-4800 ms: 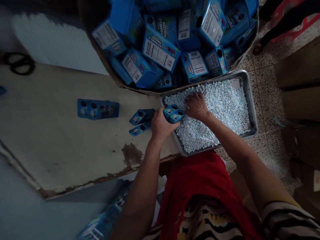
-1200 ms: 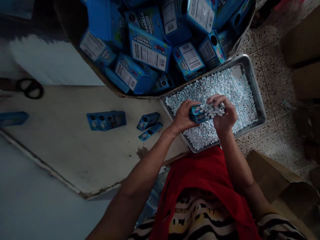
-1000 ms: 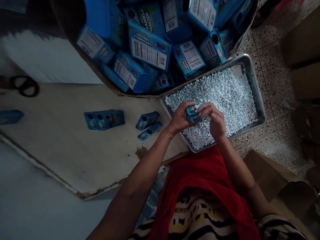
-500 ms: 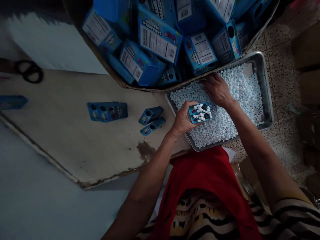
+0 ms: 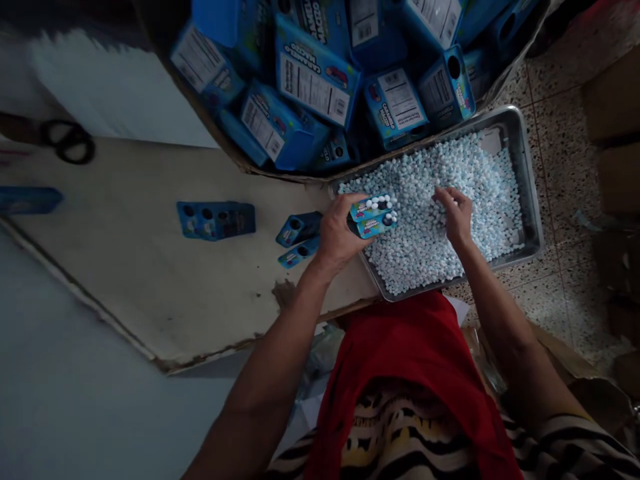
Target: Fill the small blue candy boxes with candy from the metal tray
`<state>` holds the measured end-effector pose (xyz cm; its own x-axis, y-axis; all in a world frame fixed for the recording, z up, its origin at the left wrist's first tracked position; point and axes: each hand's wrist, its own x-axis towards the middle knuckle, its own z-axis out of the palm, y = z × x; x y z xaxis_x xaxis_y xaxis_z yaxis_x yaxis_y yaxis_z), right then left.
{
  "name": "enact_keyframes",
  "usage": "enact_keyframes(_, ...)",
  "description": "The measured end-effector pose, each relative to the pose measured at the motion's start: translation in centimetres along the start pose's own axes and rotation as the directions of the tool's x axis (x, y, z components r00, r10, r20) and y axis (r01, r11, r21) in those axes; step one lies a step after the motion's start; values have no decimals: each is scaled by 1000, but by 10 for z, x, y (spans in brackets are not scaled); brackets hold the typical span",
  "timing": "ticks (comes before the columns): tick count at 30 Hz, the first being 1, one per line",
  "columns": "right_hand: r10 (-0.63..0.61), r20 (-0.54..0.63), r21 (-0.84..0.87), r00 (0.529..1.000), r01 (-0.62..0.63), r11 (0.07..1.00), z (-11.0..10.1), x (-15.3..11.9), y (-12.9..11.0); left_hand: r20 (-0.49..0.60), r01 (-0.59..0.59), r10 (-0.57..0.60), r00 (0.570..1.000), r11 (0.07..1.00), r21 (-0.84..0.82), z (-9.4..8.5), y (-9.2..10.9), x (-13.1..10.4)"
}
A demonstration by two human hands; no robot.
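Observation:
My left hand [image 5: 337, 233] is closed around two small blue candy boxes [image 5: 373, 212], held side by side over the left edge of a metal tray [image 5: 534, 220]. White round candies lie on top of both boxes, around their dark round holes. Small white and pale blue candies [image 5: 425, 253] cover most of the tray. Over the middle of them is my right hand [image 5: 457, 217], its fingers curled and pressed together; whether candies are inside is hidden. Just left of my left hand, two more blue boxes [image 5: 297, 230] lie on the table, partly covered by it.
A big cardboard carton [image 5: 245, 163] full of blue boxes [image 5: 320, 73] stands behind the tray. On the table [image 5: 200, 300] are another group of blue boxes [image 5: 215, 220], a blue box [image 5: 30, 200] at the far left and black-handled scissors [image 5: 67, 141]. Speckled floor tiles [image 5: 555, 180] lie to the right.
My left hand has moved left with the two boxes, and fewer candies lie on top of them. My right hand has come away from the tray's far edge, toward me and right.

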<state>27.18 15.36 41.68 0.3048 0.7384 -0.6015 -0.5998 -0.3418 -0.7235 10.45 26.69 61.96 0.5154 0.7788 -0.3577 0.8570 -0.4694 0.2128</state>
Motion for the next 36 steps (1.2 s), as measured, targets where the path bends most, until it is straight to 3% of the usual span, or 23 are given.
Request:
enact_keyframes(2, 170, 88, 359, 982, -190, 914, -2, -5, -11, 54, 33, -27, 998, 992, -118, 2, -2, -2)
enact_keyframes(4, 206, 221, 587, 953, -299, 752, -5, -9, -28, 92, 62, -40, 995, 967, -246, 7, 0, -3)
enact_keyframes(7, 105, 285, 762, 953, -292, 578, -6, -18, -60, 104, 20, 23, 994, 916, -401, 21, 12, 0)
enact_keyframes(10, 12, 223, 830, 975, -197, 522, -4, -29, -92, 99, -29, 82, 992, 894, -446, 37, 29, 6)
enact_keyframes(15, -85, 94, 780, 992, -21, 625, 3, -38, -114, 37, -89, 113, 993, 915, -393, 53, 50, 13)
enact_keyframes(19, -153, 35, 637, 988, 96, 765, 7, -33, -106, 35, -172, 188, 981, 948, -267, 50, 56, 15)
enact_keyframes(22, -226, 60, 539, 972, 159, 827, 9, -31, -98, 51, -179, 189, 981, 969, -168, 44, 60, 14)
enact_keyframes(26, -255, 119, 411, 960, 186, 892, 10, -44, -90, 65, -121, 128, 990, 988, -100, 43, 67, 13)
enact_keyframes(30, -297, 151, 416, 943, 212, 884, 9, -64, -93, 7, 41, -41, 999, 990, -136, 49, 68, 12)
enact_keyframes(32, -306, 164, 429, 938, 211, 878, 4, -69, -95, -20, 60, -64, 998, 985, -162, 50, 64, 11)
enact_keyframes(36, -148, -48, 355, 988, 155, 922, -27, -62, -79, -6, 0, -1, 1000, 958, -286, 46, 47, 5)
